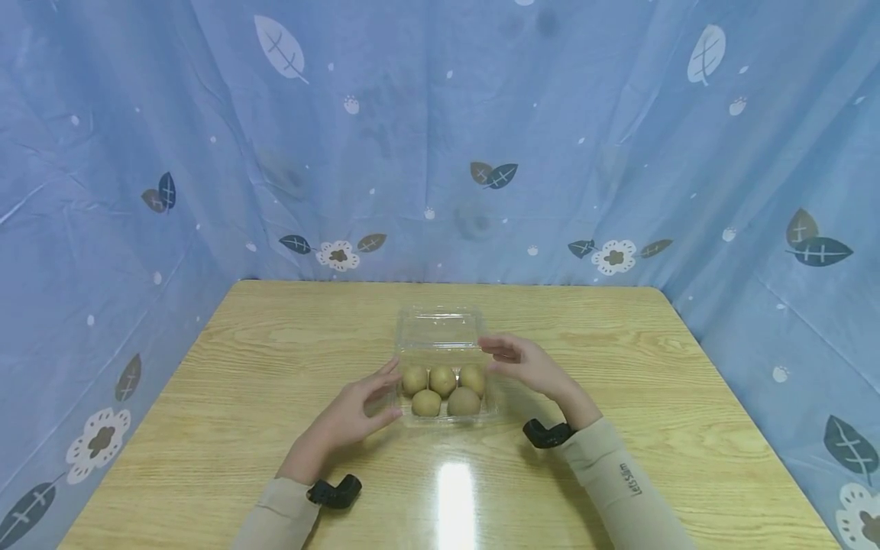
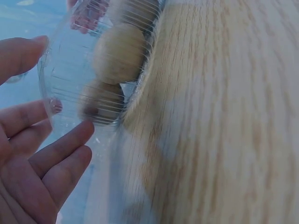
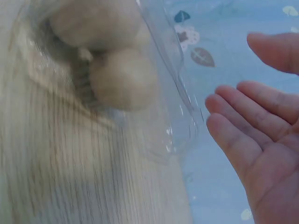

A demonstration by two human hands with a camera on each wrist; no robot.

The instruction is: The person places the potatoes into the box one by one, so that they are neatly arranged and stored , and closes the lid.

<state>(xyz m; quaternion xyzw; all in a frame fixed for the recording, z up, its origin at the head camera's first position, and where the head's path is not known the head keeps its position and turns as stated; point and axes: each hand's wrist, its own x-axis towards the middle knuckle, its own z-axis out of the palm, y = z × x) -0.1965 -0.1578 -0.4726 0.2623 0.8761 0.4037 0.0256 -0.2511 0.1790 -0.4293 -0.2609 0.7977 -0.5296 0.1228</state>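
A clear plastic clamshell box [image 1: 490,409] sits mid-table, its hinged lid [image 1: 440,330] folded back on the far side. Inside lie several round, yellowish-brown, potato-like items [image 1: 442,380] in two rows; their exact kind cannot be told. My left hand [image 1: 351,412] is at the box's left side, thumb apart from the spread fingers. In the left wrist view, its fingertips [image 2: 84,133] are right at the ribbed wall. My right hand [image 1: 525,363] is by the back right corner near the lid. Its fingers [image 3: 233,133] are extended and apart from the plastic in the right wrist view.
The wooden table [image 1: 619,344] stretches around the box on every side. A blue patterned curtain [image 1: 426,137] hangs behind it and along both sides. Each wrist wears a black camera mount [image 1: 334,493].
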